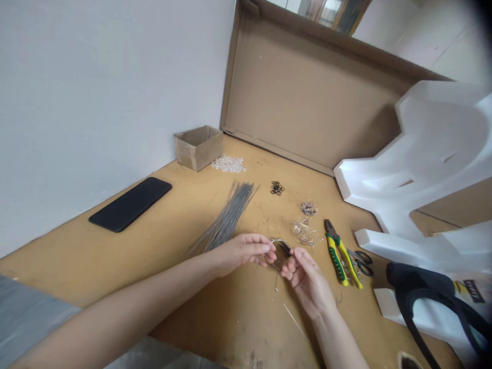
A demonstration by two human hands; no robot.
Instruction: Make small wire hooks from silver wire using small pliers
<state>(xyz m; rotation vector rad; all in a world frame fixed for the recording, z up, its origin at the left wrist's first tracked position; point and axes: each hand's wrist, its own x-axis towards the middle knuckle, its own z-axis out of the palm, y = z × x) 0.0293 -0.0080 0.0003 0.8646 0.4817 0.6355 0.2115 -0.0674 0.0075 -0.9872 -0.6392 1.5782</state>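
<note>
A thin, curved silver wire (277,240) bends between my two hands above the wooden table. My left hand (251,249) pinches one side of it between thumb and fingers. In the fingertips of my right hand (305,279) is a small dark piece (285,248), too small to name, right against the wire. Left of the hands lies a bundle of straight grey wires (232,218), partly behind my left wrist. Beyond my right hand are tangled wire pieces (303,231) and a second small tangle (309,208).
Yellow-green pliers (340,253) and black-handled scissors (363,261) lie at right, near white foam packing (378,189). Farther back are black rings (277,188), clear small pieces (229,164) and a cardboard box (199,148). A black phone (130,204) lies left; a large carton (307,92) stands behind.
</note>
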